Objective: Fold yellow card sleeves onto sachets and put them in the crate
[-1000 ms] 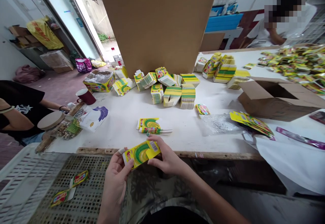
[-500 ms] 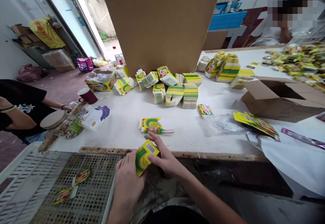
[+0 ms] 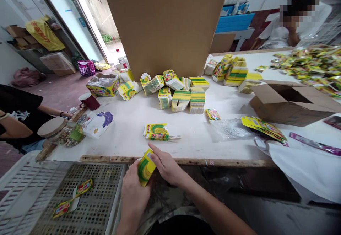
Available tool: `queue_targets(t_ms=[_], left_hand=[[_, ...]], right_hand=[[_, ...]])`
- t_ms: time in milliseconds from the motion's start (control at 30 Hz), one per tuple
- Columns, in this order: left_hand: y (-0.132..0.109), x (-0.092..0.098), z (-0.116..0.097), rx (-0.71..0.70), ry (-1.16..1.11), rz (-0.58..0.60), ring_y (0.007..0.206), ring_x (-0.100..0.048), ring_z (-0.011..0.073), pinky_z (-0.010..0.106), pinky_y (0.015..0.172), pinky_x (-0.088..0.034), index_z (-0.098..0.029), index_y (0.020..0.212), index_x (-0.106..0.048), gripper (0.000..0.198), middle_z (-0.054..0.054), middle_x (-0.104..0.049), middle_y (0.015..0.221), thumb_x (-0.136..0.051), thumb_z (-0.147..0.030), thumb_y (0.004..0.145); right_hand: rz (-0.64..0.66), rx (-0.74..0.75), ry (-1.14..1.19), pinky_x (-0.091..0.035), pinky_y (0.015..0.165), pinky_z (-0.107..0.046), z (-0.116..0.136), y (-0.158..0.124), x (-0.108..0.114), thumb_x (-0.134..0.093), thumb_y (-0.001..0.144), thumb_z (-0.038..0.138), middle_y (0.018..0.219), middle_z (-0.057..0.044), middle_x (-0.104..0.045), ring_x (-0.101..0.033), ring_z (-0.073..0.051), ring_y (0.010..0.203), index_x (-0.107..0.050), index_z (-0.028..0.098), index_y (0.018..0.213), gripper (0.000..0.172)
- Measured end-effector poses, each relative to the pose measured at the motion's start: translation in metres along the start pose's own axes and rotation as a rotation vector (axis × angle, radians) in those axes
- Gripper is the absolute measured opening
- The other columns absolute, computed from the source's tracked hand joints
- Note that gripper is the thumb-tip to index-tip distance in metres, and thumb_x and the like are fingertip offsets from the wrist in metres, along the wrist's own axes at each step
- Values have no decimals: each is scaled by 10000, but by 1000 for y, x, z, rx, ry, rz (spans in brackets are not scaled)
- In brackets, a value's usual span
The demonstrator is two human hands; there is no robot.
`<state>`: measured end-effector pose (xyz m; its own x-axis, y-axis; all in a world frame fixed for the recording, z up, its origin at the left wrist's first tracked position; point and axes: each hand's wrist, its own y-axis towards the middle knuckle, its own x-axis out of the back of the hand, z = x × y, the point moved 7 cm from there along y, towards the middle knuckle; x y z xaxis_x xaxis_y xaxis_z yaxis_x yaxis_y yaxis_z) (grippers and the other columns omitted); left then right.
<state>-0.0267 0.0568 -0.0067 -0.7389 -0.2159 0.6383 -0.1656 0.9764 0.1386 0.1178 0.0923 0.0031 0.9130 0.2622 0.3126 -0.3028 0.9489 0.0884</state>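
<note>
A small yellow and green carton (image 3: pixel 146 169) is in my hands, tilted, just in front of the table's near edge. My left hand (image 3: pixel 135 187) wraps round its body from the left. The fingers and thumb of my right hand (image 3: pixel 167 166) are closed on its upper end, partly covering the barcode. On the table beyond my fingers lies a small pile of flat cartons (image 3: pixel 157 132) in the same colours. Farther back stand several bundles of flat cartons (image 3: pixel 182 99).
At the lower left is a plastic crate (image 3: pixel 103 188) with two cartons (image 3: pixel 62 208) in it. An open cardboard box (image 3: pixel 286 112), a clear plastic bag (image 3: pixel 231 129) and fanned cartons (image 3: pixel 263 130) lie right. A mug (image 3: pixel 92 101) and jar (image 3: pixel 69 135) stand left. Two other people sit nearby.
My right thumb has moved over the carton's upper end, and less of the barcode shows. The carton is turned a little more upright. The view has shifted slightly.
</note>
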Motion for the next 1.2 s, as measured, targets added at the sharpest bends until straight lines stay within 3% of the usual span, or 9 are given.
queue_targets(t_ms=[67, 167, 267, 400, 567, 733, 900, 1067, 1200], left_hand=[[0, 15, 17, 184, -314, -143, 932, -609, 298, 459, 911, -457, -227, 1030, -576, 567, 58, -633, 945, -823, -423, 559], [-2, 37, 44, 393, -912, -431, 1048, -572, 235, 406, 1017, -421, -230, 1004, -535, 558, 36, -579, 1002, -730, -597, 632], [-1, 35, 54, 544, -1210, -419, 1172, -529, 256, 433, 1064, -404, -206, 1036, -495, 651, 99, -542, 1119, -568, -752, 690], [-5, 19, 55, 614, -1261, -327, 1183, -533, 240, 442, 1076, -393, -194, 1164, -466, 657, 115, -538, 1184, -568, -697, 753], [-5, -6, 45, 483, -1207, -198, 1164, -531, 263, 403, 970, -465, -212, 1112, -562, 667, 107, -567, 1216, -665, -696, 664], [-2, -8, 7, 249, -1263, -102, 1171, -512, 274, 380, 949, -483, -296, 1168, -574, 718, 46, -567, 1255, -719, -694, 588], [3, 6, -9, 247, -1372, -241, 693, -516, 140, 238, 689, -508, -230, 814, -597, 443, -14, -524, 734, -558, -667, 756], [2, 1, 3, 348, -1214, -185, 742, -568, 202, 289, 632, -511, -231, 886, -633, 715, 4, -589, 748, -593, -853, 534], [-8, 7, 17, 349, -1000, -275, 804, -629, 190, 269, 718, -518, -241, 1012, -665, 495, 5, -682, 820, -769, -559, 648]], right_hand=[[9, 22, -61, -508, 853, -339, -1, 8, 5, -463, 949, 358, 1223, -127, -639, -647, -195, 969, -348, 163, 1435, 536], [-204, -50, -283, -478, 886, -347, -14, 27, 40, -608, 876, 302, 1167, -117, -627, -613, -205, 982, -502, 178, 1293, 447], [-366, -169, -415, -388, 959, -485, -36, 43, 68, -643, 834, 190, 1135, -199, -577, -519, -308, 1097, -605, 131, 1084, 260], [-391, -222, -475, -391, 908, -494, -53, 52, 76, -718, 716, 82, 1041, -194, -585, -506, -339, 1051, -588, 125, 931, 255], [-334, -175, -398, -440, 776, -356, -35, 38, 64, -654, 755, 99, 892, -60, -621, -583, -220, 834, -490, 176, 984, 292], [-25, -17, -144, -378, 576, -219, 6, 6, 6, -729, 688, 156, 731, 44, -571, -520, -119, 634, -492, 207, 838, 285], [213, -19, 387, -381, 583, -205, 20, -19, -48, -817, 624, 381, 771, 42, -532, -460, -103, 671, -509, 198, 826, 412], [73, -88, 359, -358, 597, -213, 13, -13, -36, -834, 598, 289, 764, 49, -531, -440, -105, 677, -544, 193, 862, 403], [3, -99, 369, -319, 540, -210, 9, -8, -11, -729, 710, 218, 632, 59, -502, -401, -90, 586, -579, 175, 729, 157]])
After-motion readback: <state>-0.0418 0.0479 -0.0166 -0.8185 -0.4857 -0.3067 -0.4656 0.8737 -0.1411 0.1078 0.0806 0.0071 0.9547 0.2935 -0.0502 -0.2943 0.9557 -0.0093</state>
